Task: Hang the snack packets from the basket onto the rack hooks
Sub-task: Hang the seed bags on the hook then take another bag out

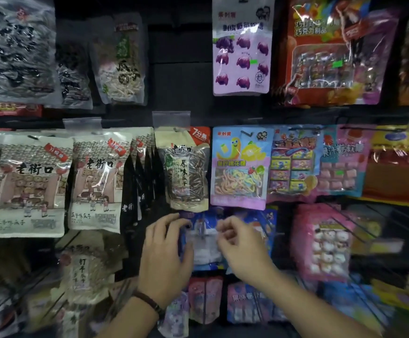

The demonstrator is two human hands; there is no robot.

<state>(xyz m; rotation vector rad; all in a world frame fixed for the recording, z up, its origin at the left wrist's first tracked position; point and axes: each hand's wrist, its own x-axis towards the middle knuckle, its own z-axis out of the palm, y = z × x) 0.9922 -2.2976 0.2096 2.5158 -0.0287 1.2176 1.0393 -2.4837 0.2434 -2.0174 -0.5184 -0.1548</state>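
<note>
1. Blue packet (206, 252) is upright, long axis vertical, at the rack's (179, 45) lower row, below a seed packet (186, 172).
2. Left hand (167, 245) grips its left edge, fingers curled.
3. Right hand (240, 245) curls at its right edge; whether it holds the packet is unclear.

A dark rack (179, 45) carries the packets in rows, each hung by its top from a hook; the upper row holds a clear bag with black characters (16, 50), a purple gummy packet (241, 50) and a red chocolate packet (330, 52); the middle row, more crowded, holds cream seed packets (30, 186) stacked several deep, a striped-seed packet (186, 172) and a worm-candy packet (240, 167); lower down are a blue-and-white packet (206, 245) and a pink marshmallow packet (325, 242), both blurred.
</note>
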